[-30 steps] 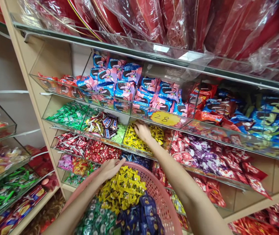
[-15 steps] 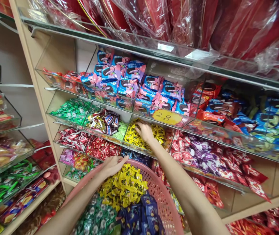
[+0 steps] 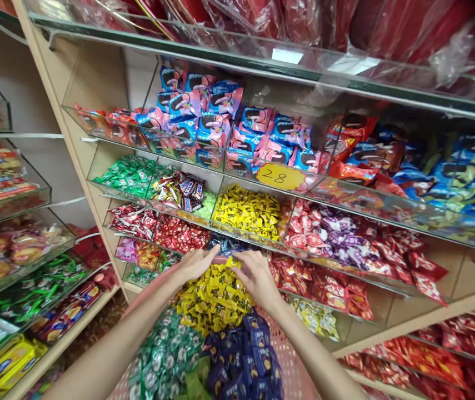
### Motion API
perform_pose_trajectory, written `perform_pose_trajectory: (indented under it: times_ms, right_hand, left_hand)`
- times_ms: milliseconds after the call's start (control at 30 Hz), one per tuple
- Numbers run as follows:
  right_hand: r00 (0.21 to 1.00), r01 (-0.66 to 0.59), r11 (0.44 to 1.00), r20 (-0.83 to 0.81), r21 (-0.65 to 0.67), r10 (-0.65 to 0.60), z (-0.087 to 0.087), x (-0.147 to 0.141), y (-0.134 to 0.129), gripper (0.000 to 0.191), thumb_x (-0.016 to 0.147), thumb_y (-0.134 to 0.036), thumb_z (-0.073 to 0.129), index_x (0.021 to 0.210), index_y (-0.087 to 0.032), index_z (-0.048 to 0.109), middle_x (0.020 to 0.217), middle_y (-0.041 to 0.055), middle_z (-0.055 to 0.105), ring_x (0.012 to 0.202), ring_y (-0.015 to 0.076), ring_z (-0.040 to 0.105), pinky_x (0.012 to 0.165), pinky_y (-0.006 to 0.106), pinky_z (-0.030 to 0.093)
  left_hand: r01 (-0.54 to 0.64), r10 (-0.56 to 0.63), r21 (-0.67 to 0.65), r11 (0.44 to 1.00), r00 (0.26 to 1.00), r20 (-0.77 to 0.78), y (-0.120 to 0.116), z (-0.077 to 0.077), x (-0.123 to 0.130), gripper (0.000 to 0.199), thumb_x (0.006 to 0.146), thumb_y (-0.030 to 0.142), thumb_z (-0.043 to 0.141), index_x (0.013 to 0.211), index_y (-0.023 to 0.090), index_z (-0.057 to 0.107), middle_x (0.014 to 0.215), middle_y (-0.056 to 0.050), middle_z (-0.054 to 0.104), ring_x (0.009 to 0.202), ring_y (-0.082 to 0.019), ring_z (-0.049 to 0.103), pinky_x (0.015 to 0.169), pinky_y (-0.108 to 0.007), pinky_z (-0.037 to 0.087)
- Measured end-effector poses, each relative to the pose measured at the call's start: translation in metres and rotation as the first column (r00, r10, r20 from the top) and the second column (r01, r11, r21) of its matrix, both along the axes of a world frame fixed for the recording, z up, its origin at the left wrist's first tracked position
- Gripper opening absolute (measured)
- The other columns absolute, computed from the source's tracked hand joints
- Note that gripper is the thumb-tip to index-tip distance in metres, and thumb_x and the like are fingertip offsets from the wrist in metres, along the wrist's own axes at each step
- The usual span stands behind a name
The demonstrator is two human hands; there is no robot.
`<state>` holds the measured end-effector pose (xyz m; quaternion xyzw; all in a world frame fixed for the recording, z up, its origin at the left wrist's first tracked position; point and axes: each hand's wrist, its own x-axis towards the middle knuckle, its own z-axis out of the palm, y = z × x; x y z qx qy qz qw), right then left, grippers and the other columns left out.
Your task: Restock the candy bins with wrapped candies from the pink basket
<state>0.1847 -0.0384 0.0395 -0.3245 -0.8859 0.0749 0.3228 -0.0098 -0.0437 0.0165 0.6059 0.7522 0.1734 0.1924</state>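
My left hand lies palm down over the far rim of the pink perforated basket, its thumb and a finger reaching toward the right; its other fingertips are hidden, so I cannot tell whether it grips the rim. My right hand is open, its fingers loosely spread and curved above the far edge of the yellow-wrapped candies in the basket. Its fingertips are beside a few of those wrappers. Nearer me in the same basket sit green-wrapped candies on the left, dark blue packets on the right, and a light green wrapper between them. Just beyond my hands, a clear shelf bin holds more yellow candies, with dark chocolate bars and green candies to its left, and red-and-white packets and purple-and-white ones to its right. Above is a yellow tag reading 28, below blue-and-pink biscuit packets.
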Motion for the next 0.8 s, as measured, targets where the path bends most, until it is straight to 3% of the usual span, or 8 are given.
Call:
perform_pose_trajectory:
  times_ms: [167, 500, 667, 800]
  right_hand:
    - [0.981, -0.075, 0.997, 0.180, -0.024, 0.078, -0.030, -0.008, -0.022, 0.023, 0.082, -0.029, 0.046, 0.103, -0.025, 0.054, 0.094, 0.0037, 0.057, 0.088, 0.0179, 0.046, 0.074, 0.031, 0.035]
    - [0.939, -0.115, 0.992, 0.330, 0.041, 0.096, -0.049, -0.062, -0.048, 0.015, 0.083, -0.023, 0.045, 0.094, -0.022, 0.054, 0.088, 0.0035, 0.054, 0.085, 0.0174, 0.044, 0.071, 0.031, 0.034]
    - [0.953, -0.069, 0.998, 0.297, 0.015, 0.061, -0.060, -0.082, -0.076, 0.014, 0.082, -0.025, 0.045, 0.092, -0.021, 0.054, 0.089, 0.0032, 0.053, 0.086, 0.0174, 0.045, 0.073, 0.031, 0.035]
    - [0.977, -0.003, 0.999, 0.212, -0.033, 0.010, -0.055, -0.083, -0.100, 0.019, 0.082, -0.026, 0.046, 0.100, -0.024, 0.052, 0.093, 0.0023, 0.053, 0.087, 0.0170, 0.045, 0.074, 0.031, 0.037]
  left_hand:
    - [0.081, -0.081, 0.031, 0.996, 0.997, 0.015, -0.003, -0.002, 0.002, 0.078, 0.074, 0.069, 0.005, 0.074, 0.020, 0.066, 0.073, -0.006, 0.066, 0.082, -0.024, 0.058, 0.068, -0.028, 0.038]
    - [0.103, -0.104, 0.020, 0.994, 0.994, 0.028, -0.036, -0.013, -0.030, 0.075, 0.075, 0.068, 0.007, 0.074, 0.022, 0.066, 0.077, -0.008, 0.066, 0.080, -0.025, 0.058, 0.068, -0.029, 0.038]
    - [0.123, -0.123, -0.004, 0.992, 0.992, 0.019, -0.060, -0.018, -0.046, 0.075, 0.076, 0.067, 0.006, 0.074, 0.022, 0.066, 0.078, -0.008, 0.066, 0.081, -0.026, 0.058, 0.067, -0.030, 0.038]
    - [0.153, -0.152, -0.018, 0.988, 0.987, 0.053, -0.072, -0.026, -0.053, 0.072, 0.076, 0.067, 0.009, 0.076, 0.023, 0.066, 0.081, -0.008, 0.066, 0.084, -0.026, 0.058, 0.070, -0.031, 0.039]
